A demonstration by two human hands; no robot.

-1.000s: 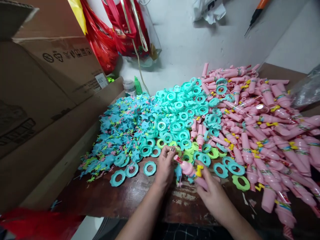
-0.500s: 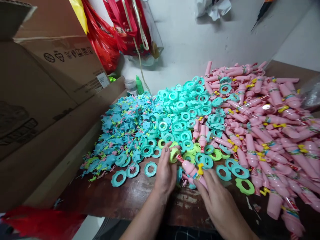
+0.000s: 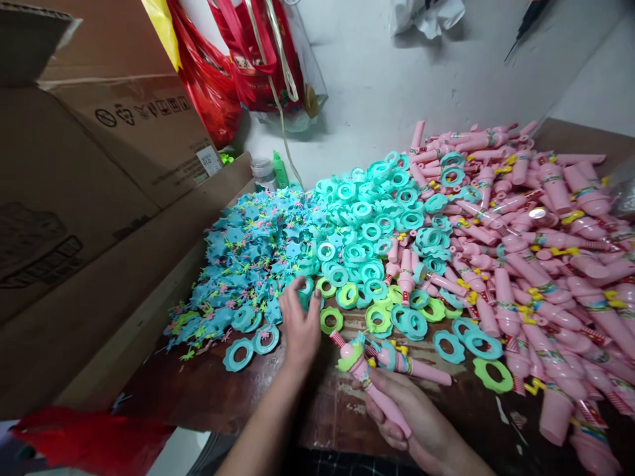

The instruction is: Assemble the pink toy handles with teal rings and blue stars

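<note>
My right hand (image 3: 404, 406) grips a pink plastic bottle-shaped toy (image 3: 380, 393) with a red-and-white striped tip, tilted up to the left. Around the toy's neck sits a scalloped light-green ring (image 3: 350, 356). Just behind it, a second pink toy (image 3: 421, 371) lies on the table with a teal piece around it. My left hand (image 3: 301, 324) is open, thumb and fingers apart, at the front edge of the blue star pieces (image 3: 233, 235) and teal rings (image 3: 354, 211). Its fingertips partly cover some pieces; I see nothing held there. Loose green rings (image 3: 331, 320) lie between the hands.
A large heap of pink toys (image 3: 540, 251) with yellow parts covers the right side. At left stands a cardboard box (image 3: 124, 152). A jar (image 3: 262, 173) and a green bottle (image 3: 280, 170) stand by the wall. Red bags (image 3: 262, 59) hang above the dark table (image 3: 238, 403).
My left hand has moved left, away from the pink toy and green ring. The ring now sits around the toy's neck. My right hand has lowered and turned the toy, uncovering the second one.
</note>
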